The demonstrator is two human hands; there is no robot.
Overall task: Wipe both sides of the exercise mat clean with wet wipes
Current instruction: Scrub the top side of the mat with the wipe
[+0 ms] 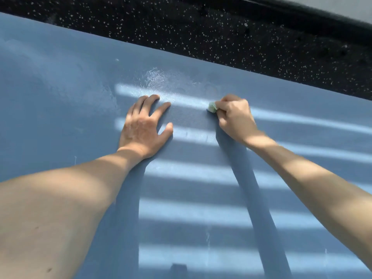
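A blue exercise mat (60,93) fills most of the head view, lying flat and crossed by stripes of sunlight. My left hand (144,125) rests flat on the mat with its fingers spread. To its right, my right hand (233,117) grips a small, bunched, pale green wet wipe (212,107) and presses it against the mat. Only a corner of the wipe shows past the fingers. A wet, shiny patch (159,77) glistens on the mat just beyond my left fingertips.
Black speckled rubber flooring (221,37) runs along the mat's far edge. A dark strip and a pale grey surface (342,7) sit at the top right corner. Small white scuff marks dot the mat nearer to me.
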